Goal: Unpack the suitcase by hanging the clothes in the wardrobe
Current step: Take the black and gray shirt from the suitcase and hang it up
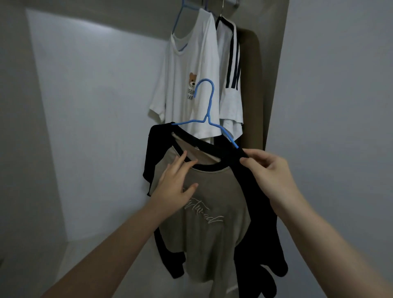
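A beige T-shirt with black sleeves and collar [212, 234] hangs on a blue hanger [207, 110] held up in front of the wardrobe. My right hand [268, 172] pinches the shirt's black right shoulder together with the hanger's arm end. Spread fingers of my left hand [176, 185] rest on the shirt's chest, touching the front collar. The hanger's hook is free in the air, below the rail. Behind it hang a white bear-print T-shirt [191, 70] and a white shirt with dark sleeve stripes [230, 74]. The suitcase is not in view.
The wardrobe's pale back wall [102, 106] and left side wall [19, 127] enclose open room to the left of the hung shirts. A brown wardrobe door edge [274, 85] stands at the right. The rail [231, 1] shows at the top edge.
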Motion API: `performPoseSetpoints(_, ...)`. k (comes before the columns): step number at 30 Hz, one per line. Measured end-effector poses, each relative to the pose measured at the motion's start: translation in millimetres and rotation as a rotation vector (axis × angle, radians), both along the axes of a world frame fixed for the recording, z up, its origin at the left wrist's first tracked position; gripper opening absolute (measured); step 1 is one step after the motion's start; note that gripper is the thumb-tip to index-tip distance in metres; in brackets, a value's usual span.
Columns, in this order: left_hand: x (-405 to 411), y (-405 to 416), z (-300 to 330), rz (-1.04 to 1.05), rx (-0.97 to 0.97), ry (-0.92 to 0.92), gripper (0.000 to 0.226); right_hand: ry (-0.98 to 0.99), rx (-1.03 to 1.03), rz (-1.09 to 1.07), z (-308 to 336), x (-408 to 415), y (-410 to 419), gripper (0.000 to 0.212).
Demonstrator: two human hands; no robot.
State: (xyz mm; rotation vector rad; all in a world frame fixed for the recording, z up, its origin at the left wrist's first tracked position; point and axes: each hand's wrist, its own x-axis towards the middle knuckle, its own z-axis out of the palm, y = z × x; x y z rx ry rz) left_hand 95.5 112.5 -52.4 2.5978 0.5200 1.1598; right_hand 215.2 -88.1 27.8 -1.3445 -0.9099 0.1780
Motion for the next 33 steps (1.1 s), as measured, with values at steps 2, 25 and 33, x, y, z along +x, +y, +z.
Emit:
performPoseSetpoints(2, -6, 18, 10, 0.007, 0.024, -0.005, 0.061, -0.047, 0.01, 0.009, 12, -7, 15, 0.02)
performPoseSetpoints(25, -25, 178, 142, 0.167, 0.268, 0.042, 0.076, 0.072, 0.056, 0.195, 146, -4, 194, 0.025)
performPoseSetpoints(33, -10, 211, 195, 0.315, 0.398, 0.124, 0.087, 0.024, 0.073, 0.181, 202, 25, 233, 0.024)
